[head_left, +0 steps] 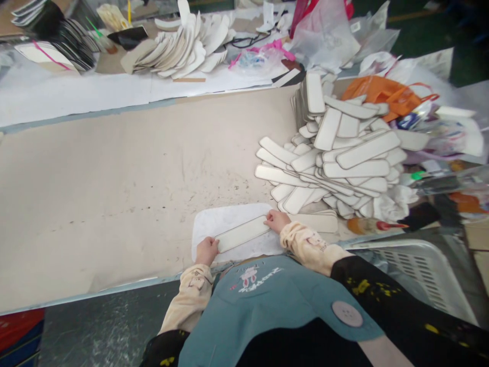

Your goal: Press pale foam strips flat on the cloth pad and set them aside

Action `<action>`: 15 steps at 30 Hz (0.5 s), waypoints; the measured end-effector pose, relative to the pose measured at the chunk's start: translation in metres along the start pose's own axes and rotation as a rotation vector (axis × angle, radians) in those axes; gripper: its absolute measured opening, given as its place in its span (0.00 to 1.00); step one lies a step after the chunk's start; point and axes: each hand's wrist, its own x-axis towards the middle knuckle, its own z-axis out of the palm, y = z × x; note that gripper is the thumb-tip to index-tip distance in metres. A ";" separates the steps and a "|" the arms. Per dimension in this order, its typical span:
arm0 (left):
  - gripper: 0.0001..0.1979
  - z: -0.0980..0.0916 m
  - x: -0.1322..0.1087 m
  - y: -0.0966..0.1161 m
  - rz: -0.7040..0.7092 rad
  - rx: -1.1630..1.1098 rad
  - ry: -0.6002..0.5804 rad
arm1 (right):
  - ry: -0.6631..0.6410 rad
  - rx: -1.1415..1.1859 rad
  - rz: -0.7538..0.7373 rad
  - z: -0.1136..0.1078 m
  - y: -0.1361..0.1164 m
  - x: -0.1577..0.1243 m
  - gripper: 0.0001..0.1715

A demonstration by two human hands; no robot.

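Observation:
A long white padded strip (242, 233) with a dark outline lies on a white cloth pad (219, 221) at the near edge of the table. My left hand (207, 251) is closed on the strip's left end. My right hand (276, 220) pinches its right end. Both wrists wear beige sleeve covers. Just right of my right hand rests a small stack of similar strips (320, 221). A big loose heap of the same strips (344, 158) is piled further right.
The table top (114, 178) is covered in beige paper, stained near the middle. At the far edge lie curved white pieces (183, 46), dark stacked pieces (72, 43) and plastic bags (324, 35). An orange bag (385, 94) and a grey plastic crate (420, 270) are at right.

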 end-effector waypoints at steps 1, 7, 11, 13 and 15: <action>0.12 0.000 0.001 0.000 -0.008 0.011 0.002 | 0.001 0.001 0.000 0.000 -0.001 0.000 0.08; 0.13 0.001 0.007 -0.001 -0.022 0.014 -0.033 | -0.001 -0.020 0.020 -0.002 -0.005 0.000 0.06; 0.13 0.002 0.009 -0.004 -0.036 -0.023 -0.040 | -0.024 -0.055 0.030 -0.004 -0.008 0.000 0.05; 0.13 0.003 0.010 -0.006 -0.044 -0.051 -0.036 | -0.030 -0.063 0.030 -0.004 -0.010 0.000 0.05; 0.13 0.005 0.011 -0.008 -0.055 -0.082 -0.032 | -0.035 -0.069 0.033 -0.005 -0.011 0.001 0.05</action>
